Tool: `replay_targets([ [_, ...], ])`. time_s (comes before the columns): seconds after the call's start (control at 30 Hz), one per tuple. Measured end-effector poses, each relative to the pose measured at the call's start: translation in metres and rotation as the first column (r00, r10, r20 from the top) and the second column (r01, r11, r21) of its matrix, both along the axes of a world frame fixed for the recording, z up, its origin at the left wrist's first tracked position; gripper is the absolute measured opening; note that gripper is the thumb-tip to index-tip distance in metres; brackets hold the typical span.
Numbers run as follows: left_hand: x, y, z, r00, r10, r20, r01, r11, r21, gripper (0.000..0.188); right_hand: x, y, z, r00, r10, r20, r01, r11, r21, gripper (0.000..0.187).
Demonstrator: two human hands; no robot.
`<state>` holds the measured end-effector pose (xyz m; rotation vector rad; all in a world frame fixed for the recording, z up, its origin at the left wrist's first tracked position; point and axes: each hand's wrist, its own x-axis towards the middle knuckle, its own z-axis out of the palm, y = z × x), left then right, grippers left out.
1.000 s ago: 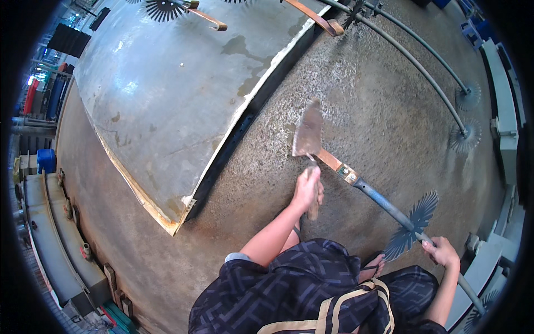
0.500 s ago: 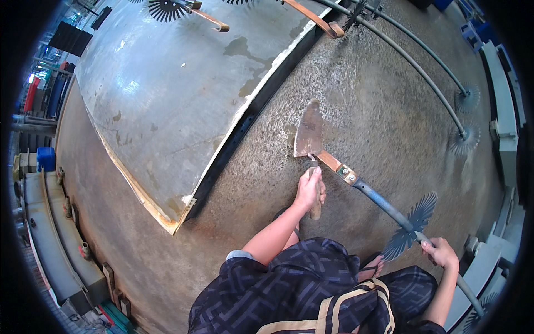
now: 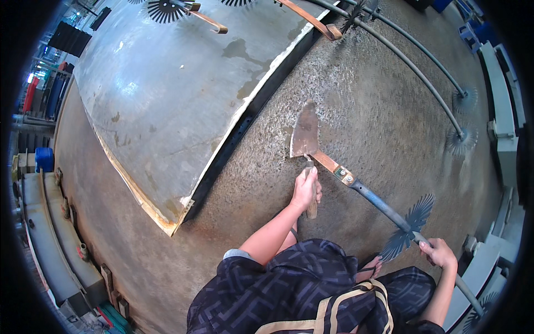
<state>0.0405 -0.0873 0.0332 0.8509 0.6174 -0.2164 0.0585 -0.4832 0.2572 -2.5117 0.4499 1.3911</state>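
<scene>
A trowel (image 3: 305, 131) is gripped around its wooden handle by the left hand (image 3: 305, 190), its blade pointing away from the person above a rough brown floor (image 3: 389, 117). A blue-grey rod (image 3: 381, 206) is gripped by the right hand (image 3: 439, 253) just behind a grey finned disc (image 3: 409, 229). A copper strip (image 3: 324, 161) is bolted to the rod's far end; its tip is overlapped by the trowel blade, and whether contact is made cannot be told. The floor is marked by damp, shiny patches near the desk (image 3: 150, 111). The desk is topped with grey sheet metal, stained in places and bordered by a pale edge; hooked copper strips (image 3: 208, 22) and a black slotted disc (image 3: 165, 10) are seen at its far side. Two further rods (image 3: 417, 69) are extended to the right, their finned discs seen above the floor. At the left, a blue container (image 3: 44, 159) is positioned beside a long grey metal housing (image 3: 38, 217); pale grey beams (image 3: 507, 149) are located along the right edge.
</scene>
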Motion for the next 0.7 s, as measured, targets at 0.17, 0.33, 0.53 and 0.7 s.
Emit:
replay_targets([
  [0.17,-0.025,-0.012,0.008,0.963,-0.261,0.065,0.251,0.959,0.134,0.027,0.006,0.008,0.005,0.999,0.037,-0.027,-0.038,0.998,-0.049,0.058],
  [0.33,0.000,0.033,-0.001,0.987,0.046,-0.155,-0.028,0.993,0.114,0.030,0.003,0.002,-0.001,0.992,0.129,0.012,-0.127,0.988,-0.083,0.064],
  [0.53,-0.028,0.043,0.014,0.952,-0.230,-0.200,0.283,0.912,0.296,0.028,0.007,0.007,0.005,0.982,0.181,0.057,-0.175,0.980,-0.097,0.066],
  [0.7,0.003,0.071,0.021,0.885,-0.307,-0.351,0.461,0.689,0.559,0.036,0.003,0.010,0.004,0.983,0.169,0.078,-0.161,0.982,-0.099,0.067],
])
